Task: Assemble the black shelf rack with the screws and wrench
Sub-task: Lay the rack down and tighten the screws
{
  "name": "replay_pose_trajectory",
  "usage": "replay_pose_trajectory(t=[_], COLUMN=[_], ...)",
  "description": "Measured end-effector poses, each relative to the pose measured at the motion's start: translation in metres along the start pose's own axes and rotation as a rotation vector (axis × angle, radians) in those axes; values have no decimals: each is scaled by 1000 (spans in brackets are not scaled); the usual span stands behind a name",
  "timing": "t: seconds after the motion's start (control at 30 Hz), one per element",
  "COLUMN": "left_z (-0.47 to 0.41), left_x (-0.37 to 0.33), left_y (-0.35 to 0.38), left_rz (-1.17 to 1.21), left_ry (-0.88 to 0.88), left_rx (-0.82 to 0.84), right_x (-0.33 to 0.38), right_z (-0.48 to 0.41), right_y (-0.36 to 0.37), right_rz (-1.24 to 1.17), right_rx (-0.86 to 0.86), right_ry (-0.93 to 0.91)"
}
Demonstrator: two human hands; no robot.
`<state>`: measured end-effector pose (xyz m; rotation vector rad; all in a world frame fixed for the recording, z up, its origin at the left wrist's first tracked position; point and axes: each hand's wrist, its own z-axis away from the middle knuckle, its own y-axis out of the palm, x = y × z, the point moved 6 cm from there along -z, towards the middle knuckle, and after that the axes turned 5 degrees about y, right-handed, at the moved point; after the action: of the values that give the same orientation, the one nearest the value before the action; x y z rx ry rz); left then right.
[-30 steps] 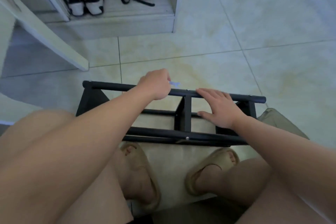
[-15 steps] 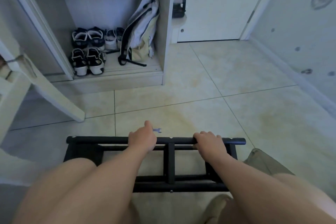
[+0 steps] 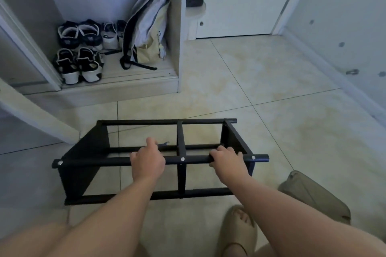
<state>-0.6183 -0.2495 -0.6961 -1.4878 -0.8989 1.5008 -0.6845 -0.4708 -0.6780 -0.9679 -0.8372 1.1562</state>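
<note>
The black shelf rack [image 3: 94,161] stands on the tiled floor [image 3: 271,131] in the near middle. The left hand [image 3: 148,162] curls over its near upper bar, holding the wrench [image 3: 164,144]; the right hand [image 3: 228,159] grips the same bar. Far left, an open cabinet [image 3: 125,87] holds shoes [image 3: 80,64] and a backpack [image 3: 148,25]

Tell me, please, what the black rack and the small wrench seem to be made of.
Black shelf rack: probably metal tubing with a matte black coating, judging by its thin round bars and silver screw heads. Wrench, held in the left hand: likely thin metal; it looks dark and too small to be sure.
</note>
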Motion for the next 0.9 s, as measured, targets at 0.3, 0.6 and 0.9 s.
replay_pose_trajectory(t=[0.3, 0.6, 0.9], left_z=[-17, -57, -114], left_x=[42, 30, 17], left_y=[89, 106, 83], left_rz=[2, -135, -208], left_ry=[-120, 46, 266], left_rx=[337, 729, 829], right_x=[0, -9, 41], right_z=[-41, -66, -103], right_y=[91, 101, 107], right_rz=[156, 142, 31], right_rx=[170, 167, 146], right_ry=[-105, -220, -346])
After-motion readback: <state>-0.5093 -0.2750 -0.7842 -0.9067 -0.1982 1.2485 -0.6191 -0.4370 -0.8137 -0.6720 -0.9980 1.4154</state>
